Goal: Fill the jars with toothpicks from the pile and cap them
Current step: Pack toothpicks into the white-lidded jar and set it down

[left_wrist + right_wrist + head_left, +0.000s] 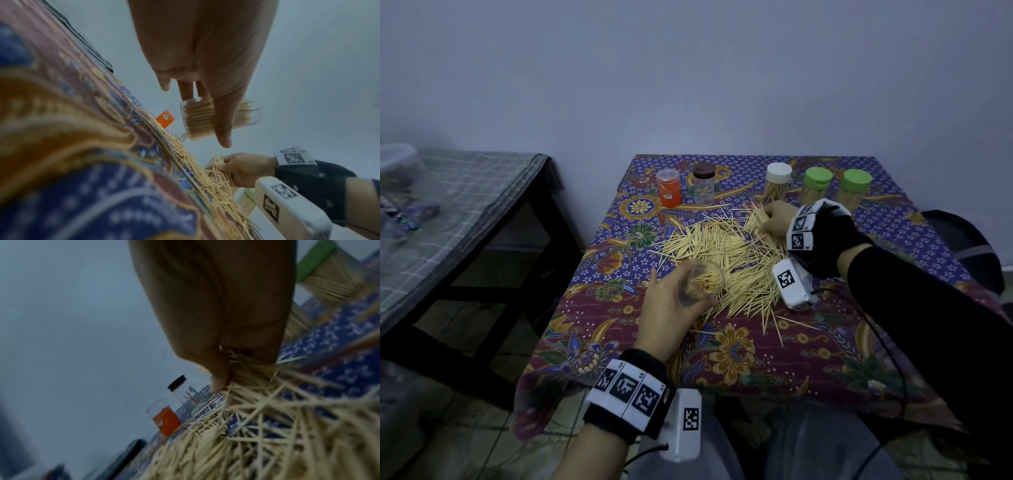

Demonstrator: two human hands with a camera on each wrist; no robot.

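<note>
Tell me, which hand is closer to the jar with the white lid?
Right. The right hand grabs toothpicks just in front of the white-lidded jar; the left hand is nearer the person, holding an open jar.

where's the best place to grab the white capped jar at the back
Probably around the clear body just below the white cap, on the white capped jar. Come from the front left, since it stands upright, a green capped jar sits on its right, and the right hand with its bunch of toothpicks is directly in front.
</note>
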